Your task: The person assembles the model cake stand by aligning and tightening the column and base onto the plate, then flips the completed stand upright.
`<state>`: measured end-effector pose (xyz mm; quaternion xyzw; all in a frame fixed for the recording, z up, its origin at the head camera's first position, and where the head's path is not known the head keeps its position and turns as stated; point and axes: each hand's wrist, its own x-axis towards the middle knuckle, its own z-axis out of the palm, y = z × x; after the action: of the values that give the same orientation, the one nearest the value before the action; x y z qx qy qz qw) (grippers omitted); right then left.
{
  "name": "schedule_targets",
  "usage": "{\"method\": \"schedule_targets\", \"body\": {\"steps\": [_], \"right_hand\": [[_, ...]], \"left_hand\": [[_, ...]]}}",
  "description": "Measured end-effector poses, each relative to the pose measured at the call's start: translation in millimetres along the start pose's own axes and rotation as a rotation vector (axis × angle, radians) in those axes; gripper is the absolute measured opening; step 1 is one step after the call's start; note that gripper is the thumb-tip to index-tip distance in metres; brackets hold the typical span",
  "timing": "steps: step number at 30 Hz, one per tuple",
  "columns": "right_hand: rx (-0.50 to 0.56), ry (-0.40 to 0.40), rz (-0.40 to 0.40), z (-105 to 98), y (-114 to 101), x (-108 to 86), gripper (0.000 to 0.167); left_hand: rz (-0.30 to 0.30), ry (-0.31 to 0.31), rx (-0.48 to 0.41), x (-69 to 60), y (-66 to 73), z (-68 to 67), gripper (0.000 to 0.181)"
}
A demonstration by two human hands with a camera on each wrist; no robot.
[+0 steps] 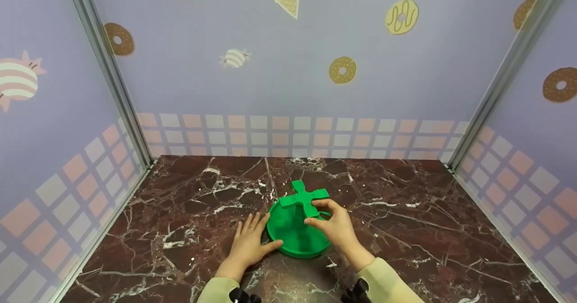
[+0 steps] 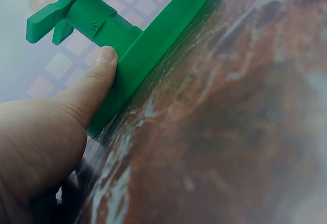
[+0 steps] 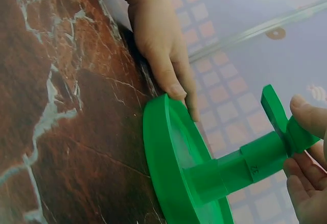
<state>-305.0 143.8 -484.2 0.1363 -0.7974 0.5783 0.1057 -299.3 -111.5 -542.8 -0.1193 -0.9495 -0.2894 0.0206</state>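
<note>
A green round dish-like base stands on the table, with a post rising from its middle. On the post sits a collar with small numbers, topped by a green cross-shaped knob. My right hand pinches one arm of this knob between thumb and fingers, plainly seen in the right wrist view. With fingers spread and fairly straight, my left hand lies at the base's left side. Its thumb presses on the rim. Part of the knob is cut off in the left wrist view.
Dark red marbled tabletop extends around the base. Purple walls with sweets and checks enclose the back and both sides, joined by metal corner posts.
</note>
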Motion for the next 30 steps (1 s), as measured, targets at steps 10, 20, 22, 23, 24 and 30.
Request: {"method": "schedule_targets", "body": {"steps": [10, 20, 22, 23, 24, 30], "right_hand": [[-0.013, 0.051, -0.032, -14, -6, 2.6, 0.042], [-0.028, 0.08, -0.088, -38, 4, 33.3, 0.041], [-0.029, 0.052, -0.062, -40, 9, 39.7, 0.043], [-0.02, 0.031, -0.044, -41, 12, 42.4, 0.044], [-0.007, 0.004, -0.028, -42, 14, 44.8, 0.045], [0.054, -0.164, 0.006, -45, 26, 51.0, 0.048]], "left_hand": [[0.001, -0.008, -0.019, -0.3, 0.3, 0.0, 0.095], [0.0, -0.011, -0.02, -0.5, -0.4, 0.2, 0.096], [-0.002, -0.012, -0.018, -0.5, -0.9, 0.3, 0.096], [-0.002, -0.011, -0.018, -0.5, -1.3, 0.4, 0.096], [-0.004, -0.011, -0.016, -0.5, -1.5, 0.4, 0.096], [-0.003, -0.01, -0.015, 0.0, -1.2, 0.6, 0.096]]}}
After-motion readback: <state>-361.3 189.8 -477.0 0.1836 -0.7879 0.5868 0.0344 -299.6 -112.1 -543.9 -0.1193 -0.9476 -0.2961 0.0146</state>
